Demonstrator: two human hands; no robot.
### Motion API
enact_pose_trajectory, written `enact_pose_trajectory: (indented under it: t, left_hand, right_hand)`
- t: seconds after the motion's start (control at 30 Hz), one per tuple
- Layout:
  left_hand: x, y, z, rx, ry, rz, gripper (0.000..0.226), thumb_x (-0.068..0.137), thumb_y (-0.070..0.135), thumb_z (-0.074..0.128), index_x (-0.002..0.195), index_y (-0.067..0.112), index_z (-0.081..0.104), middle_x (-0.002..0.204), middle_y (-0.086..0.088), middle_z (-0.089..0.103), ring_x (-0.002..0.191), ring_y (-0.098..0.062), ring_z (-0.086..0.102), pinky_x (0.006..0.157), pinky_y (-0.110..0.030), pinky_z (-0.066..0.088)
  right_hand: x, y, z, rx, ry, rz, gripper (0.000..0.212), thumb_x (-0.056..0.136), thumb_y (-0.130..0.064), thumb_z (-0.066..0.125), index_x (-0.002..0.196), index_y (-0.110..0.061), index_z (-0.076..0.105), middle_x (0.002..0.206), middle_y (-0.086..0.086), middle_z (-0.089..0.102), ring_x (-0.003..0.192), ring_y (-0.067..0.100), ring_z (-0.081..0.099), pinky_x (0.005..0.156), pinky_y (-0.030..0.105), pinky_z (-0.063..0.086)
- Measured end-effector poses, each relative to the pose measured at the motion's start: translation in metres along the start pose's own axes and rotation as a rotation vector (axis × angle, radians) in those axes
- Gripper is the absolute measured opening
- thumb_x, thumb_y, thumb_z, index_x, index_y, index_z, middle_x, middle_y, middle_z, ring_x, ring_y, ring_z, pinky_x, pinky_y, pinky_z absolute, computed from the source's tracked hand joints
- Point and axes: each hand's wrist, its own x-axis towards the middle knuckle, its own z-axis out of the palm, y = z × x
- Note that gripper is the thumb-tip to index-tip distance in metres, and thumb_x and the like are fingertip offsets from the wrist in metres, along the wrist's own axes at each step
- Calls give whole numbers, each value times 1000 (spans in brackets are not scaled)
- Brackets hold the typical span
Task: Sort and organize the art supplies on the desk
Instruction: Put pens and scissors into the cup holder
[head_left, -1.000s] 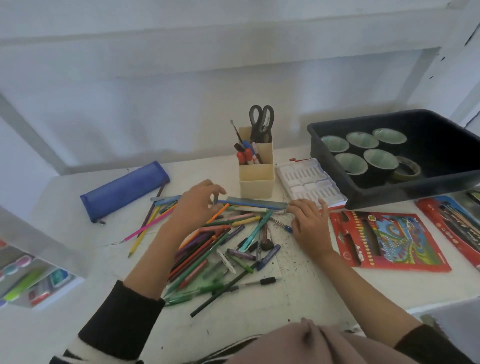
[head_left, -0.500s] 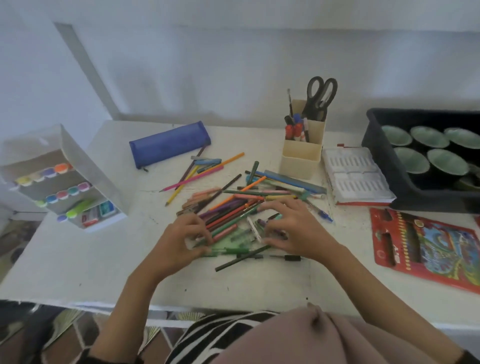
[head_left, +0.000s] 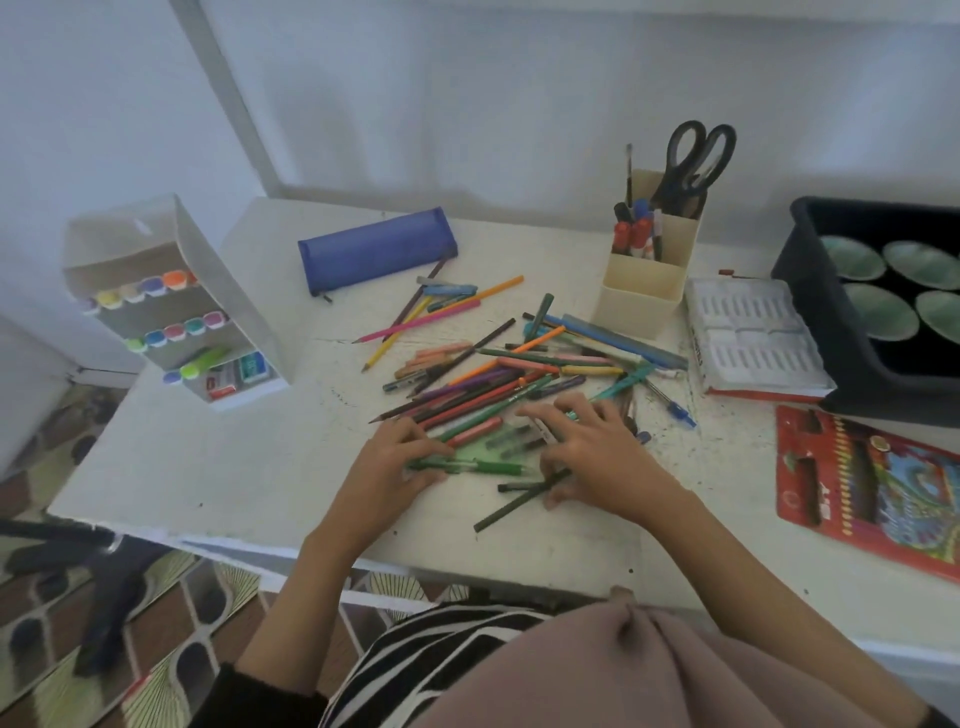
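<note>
Hands closer, left (head_left: 397, 462) pinching green pen (head_left: 488, 468), right (head_left: 597, 457) splayed

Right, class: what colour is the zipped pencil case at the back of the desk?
The pencil case is blue, seen best in the head view.

A: What colours sit along the top of the frame?

B: A blue pencil case (head_left: 376, 249), a cream holder (head_left: 644, 291) with black-handled scissors (head_left: 696, 156), and at the right a black bin (head_left: 810, 291) of pale green cups (head_left: 878, 312).

A: And the middle?

B: Pencils (head_left: 493, 374) in orange, pink, yellow, red and purple, with a green pen (head_left: 488, 467) lowest.

A: The edges?

B: Right, a red box (head_left: 872, 493) with a many-coloured picture; left, a white rack (head_left: 208, 249) of markers (head_left: 156, 286) capped yellow, orange, purple, pink, green; bottom, a black-and-white striped top (head_left: 415, 660).
</note>
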Motion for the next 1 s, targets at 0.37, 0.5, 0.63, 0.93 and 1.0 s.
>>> enact_pose_trajectory:
  t: [0.37,0.5,0.63,0.93,1.0]
  left_hand:
    - [20,38,-2,-282,134,-13,19,81,21,74,99,24,72,90,12,58,84,-2,51,74,-15,38]
    - [45,73,0,-497,108,26,7,84,18,70,91,21,69,84,-3,61,72,-20,57,63,-29,48]
    - [60,97,7,-619,117,16,24,85,8,68,96,30,67,89,-4,69,75,-18,63,70,-32,55]
    - [92,99,1,-638,169,-24,16,83,23,69,93,11,70,81,-6,71,75,-26,66,72,-42,55]
    - [108,99,-6,-642,169,-30,9,85,17,68,92,12,70,84,-2,71,75,-15,68,75,-34,56]
  right_hand:
    - [12,12,-28,608,311,224,34,64,-54,65,78,-25,75,111,-20,61,99,11,37,87,33,36]
    - [16,7,-37,688,404,285,30,64,-47,67,82,-25,74,102,-20,61,93,12,40,83,4,25]
    - [13,10,-40,714,455,347,18,66,-35,75,80,-23,74,93,-24,61,92,4,43,78,1,25]
    - [-9,44,-61,989,604,660,8,83,-15,67,90,-17,68,78,5,68,68,11,61,65,20,52]
    - [-11,58,-67,1015,692,726,10,86,-9,63,95,-13,64,85,8,68,73,16,66,68,19,55]
